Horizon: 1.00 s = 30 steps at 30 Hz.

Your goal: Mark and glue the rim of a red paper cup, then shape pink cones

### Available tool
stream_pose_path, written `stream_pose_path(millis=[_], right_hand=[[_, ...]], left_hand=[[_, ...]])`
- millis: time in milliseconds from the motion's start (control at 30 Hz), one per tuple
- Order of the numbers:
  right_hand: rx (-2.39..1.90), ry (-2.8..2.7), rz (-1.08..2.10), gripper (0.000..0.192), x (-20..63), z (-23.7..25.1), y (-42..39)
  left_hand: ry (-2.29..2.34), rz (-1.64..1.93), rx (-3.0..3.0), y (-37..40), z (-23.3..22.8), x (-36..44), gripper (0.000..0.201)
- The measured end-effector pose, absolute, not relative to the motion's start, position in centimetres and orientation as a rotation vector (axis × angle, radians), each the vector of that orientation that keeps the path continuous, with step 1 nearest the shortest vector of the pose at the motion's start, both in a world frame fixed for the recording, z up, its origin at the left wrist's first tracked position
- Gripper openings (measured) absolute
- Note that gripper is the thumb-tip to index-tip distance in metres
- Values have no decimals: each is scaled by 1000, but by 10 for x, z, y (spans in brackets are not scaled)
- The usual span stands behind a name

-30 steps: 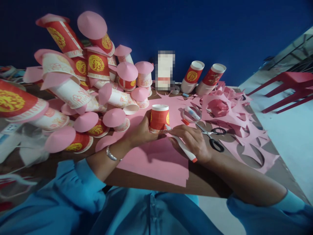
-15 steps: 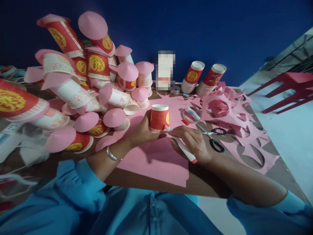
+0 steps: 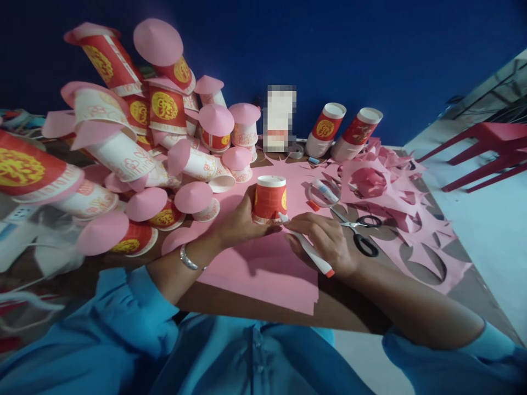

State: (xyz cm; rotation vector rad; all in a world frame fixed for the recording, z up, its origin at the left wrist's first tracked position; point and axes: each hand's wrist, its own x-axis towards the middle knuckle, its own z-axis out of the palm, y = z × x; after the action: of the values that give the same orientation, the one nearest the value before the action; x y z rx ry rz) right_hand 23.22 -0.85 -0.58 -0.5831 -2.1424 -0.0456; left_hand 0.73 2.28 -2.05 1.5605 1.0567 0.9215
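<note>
An upturned red paper cup (image 3: 269,199) stands on the pink paper sheet (image 3: 263,269), steadied by the left hand (image 3: 236,216) wrapped round its near side. The right hand (image 3: 325,238) grips a white marker (image 3: 307,244), tip touching the cup's base rim. Just right of the cup lie scissors (image 3: 357,230); left of it, a heap of pink-capped cups (image 3: 164,142).

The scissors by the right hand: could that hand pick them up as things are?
Probably not at once: the scissors lie uncovered on the table just beside the right hand, but its fingers are closed around a pen.
</note>
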Motion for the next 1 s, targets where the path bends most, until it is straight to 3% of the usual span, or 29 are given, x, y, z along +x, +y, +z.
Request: stream_pose_path(millis=[567,1000], right_hand=[[-592,-2153,-37,31,231,-6,-9],[-562,-2165,-72,18,229,-4,-9]], left_hand=[[1055,893,1540,23,-19,8,98],[1110,878,1613,25,-24,4,98]])
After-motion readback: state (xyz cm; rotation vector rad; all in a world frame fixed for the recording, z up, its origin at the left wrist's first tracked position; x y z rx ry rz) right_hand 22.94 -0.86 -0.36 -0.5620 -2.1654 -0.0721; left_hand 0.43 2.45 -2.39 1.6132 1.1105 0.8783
